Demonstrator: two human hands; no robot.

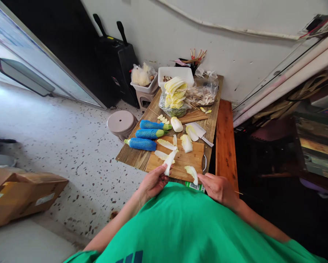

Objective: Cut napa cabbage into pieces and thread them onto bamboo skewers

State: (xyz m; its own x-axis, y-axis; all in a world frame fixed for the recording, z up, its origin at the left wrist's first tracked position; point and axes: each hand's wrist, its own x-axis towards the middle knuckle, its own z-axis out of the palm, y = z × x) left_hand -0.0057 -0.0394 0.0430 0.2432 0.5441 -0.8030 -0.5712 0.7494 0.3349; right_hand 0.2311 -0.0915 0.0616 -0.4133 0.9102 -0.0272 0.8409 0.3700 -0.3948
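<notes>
My left hand (155, 179) pinches a long white napa cabbage leaf piece (169, 161) over the near edge of the cutting board (195, 153). In my right hand (217, 187) is a thin bamboo skewer (238, 192), its end sticking out behind the hand. A curved cabbage leaf piece (192, 173) sits on the skewer just beyond my right fingers. More leaf pieces (166, 144) and a short cabbage chunk (186, 143) lie on the board. Beyond it rests a cleaver (199, 131) with a leaf on its blade, beside a cabbage heart (176, 124).
Several zucchini in blue netting (143, 144) lie left on the wooden table (133, 157). Behind are stacked cabbage leaves (176, 91), bamboo skewers (195, 116), a white tub (164, 75) and bagged mushrooms (204, 93). A stool (122, 122) stands left, an orange-brown bench (226, 142) right.
</notes>
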